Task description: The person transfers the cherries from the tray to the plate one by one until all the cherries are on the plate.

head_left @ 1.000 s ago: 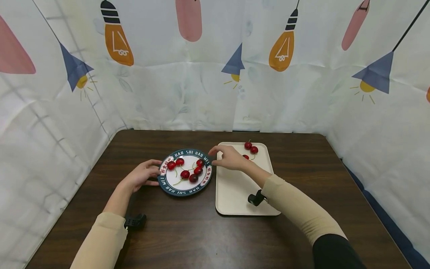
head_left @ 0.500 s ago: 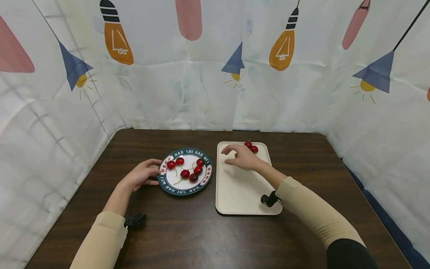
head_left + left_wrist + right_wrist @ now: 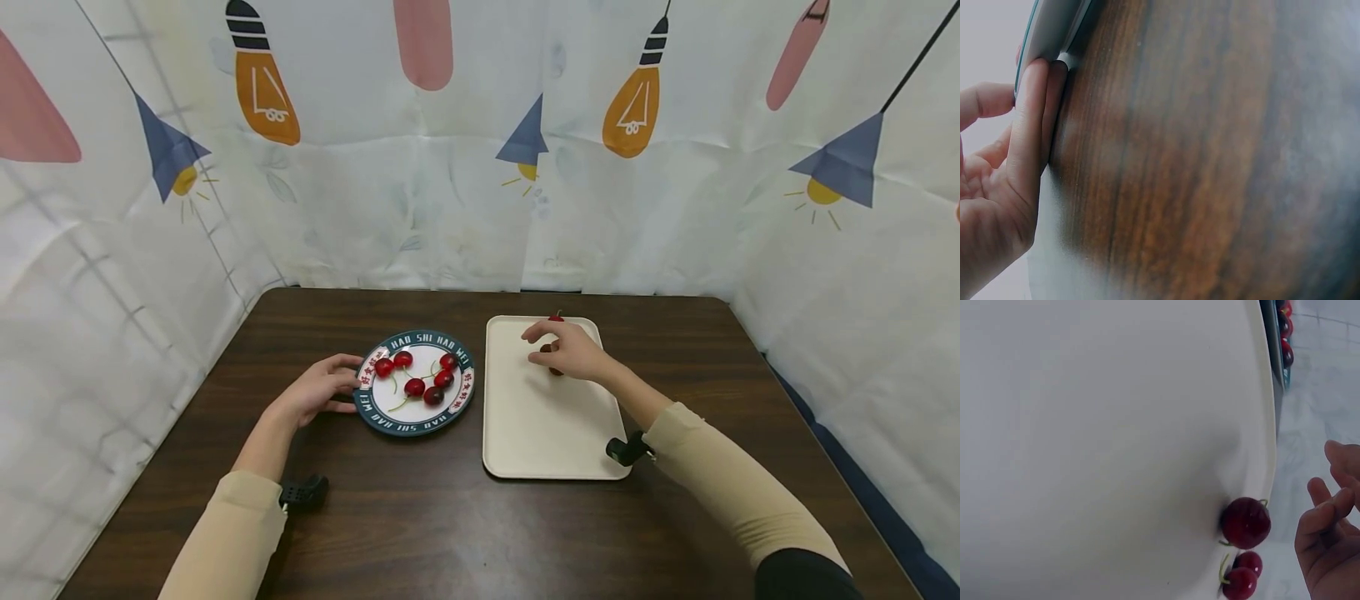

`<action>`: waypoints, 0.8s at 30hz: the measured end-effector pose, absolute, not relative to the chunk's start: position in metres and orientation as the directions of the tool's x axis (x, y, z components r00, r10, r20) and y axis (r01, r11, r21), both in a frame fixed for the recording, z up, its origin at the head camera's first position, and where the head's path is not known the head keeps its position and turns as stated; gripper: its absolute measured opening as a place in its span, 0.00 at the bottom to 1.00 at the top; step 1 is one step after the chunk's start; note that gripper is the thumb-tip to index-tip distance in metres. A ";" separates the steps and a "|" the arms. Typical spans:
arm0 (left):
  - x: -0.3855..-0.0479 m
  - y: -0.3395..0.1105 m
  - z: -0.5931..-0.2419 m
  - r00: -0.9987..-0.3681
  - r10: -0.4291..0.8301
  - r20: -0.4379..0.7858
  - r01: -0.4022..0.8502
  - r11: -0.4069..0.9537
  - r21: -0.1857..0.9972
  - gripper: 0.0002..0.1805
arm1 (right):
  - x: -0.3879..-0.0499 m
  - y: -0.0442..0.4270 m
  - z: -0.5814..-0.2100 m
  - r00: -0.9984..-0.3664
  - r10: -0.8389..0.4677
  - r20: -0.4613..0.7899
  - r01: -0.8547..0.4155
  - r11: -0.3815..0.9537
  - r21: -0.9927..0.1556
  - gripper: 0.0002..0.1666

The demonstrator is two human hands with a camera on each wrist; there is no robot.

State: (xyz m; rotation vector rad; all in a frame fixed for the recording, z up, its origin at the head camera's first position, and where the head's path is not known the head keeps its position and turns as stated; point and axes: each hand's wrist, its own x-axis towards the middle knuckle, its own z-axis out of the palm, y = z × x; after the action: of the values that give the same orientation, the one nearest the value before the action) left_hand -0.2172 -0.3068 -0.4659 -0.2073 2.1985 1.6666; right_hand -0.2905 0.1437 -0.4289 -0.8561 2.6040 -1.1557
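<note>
My left hand (image 3: 322,388) grips the left rim of a round plate (image 3: 408,429) with a teal lettered border; the left wrist view shows the thumb (image 3: 1030,119) against the plate's underside. Several red cherries (image 3: 414,387) with stems lie on the plate. Over the cream tray (image 3: 525,442), my right hand (image 3: 573,350) hovers with thumb and forefinger apart, close to a dark cherry (image 3: 1245,523). A gap shows between those fingers and the cherry in the right wrist view. Two more cherries (image 3: 1240,583) sit behind it; in the head view the hand partly hides them.
The dark wooden table (image 3: 420,517) bears both plate and tray, with a narrow strip of wood between them. A white curtain (image 3: 360,208) printed with lamps and bulbs hangs behind the table and along its sides.
My right hand has moved rightward from the plate's right edge to the cherries on the tray. The left hand, plate and tray have stayed put.
</note>
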 end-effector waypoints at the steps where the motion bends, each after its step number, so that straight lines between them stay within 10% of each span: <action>1: -0.217 -0.307 -0.466 -0.919 0.105 -0.379 -0.337 0.287 0.897 0.32 | -0.290 0.146 -0.430 -0.824 -0.561 0.077 -0.431 0.534 -0.728 0.21; 24: -0.217 -0.307 -0.466 -0.920 0.105 -0.377 -0.334 0.291 0.897 0.31 | -0.288 0.186 -0.452 -0.875 -0.481 0.057 -0.376 0.599 -0.707 0.15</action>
State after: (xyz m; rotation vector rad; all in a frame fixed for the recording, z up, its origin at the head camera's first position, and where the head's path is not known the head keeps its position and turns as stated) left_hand -0.2169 -0.3071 -0.4661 -0.2061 2.2024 1.6645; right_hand -0.2875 0.1860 -0.4516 -0.7231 2.6827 -1.1365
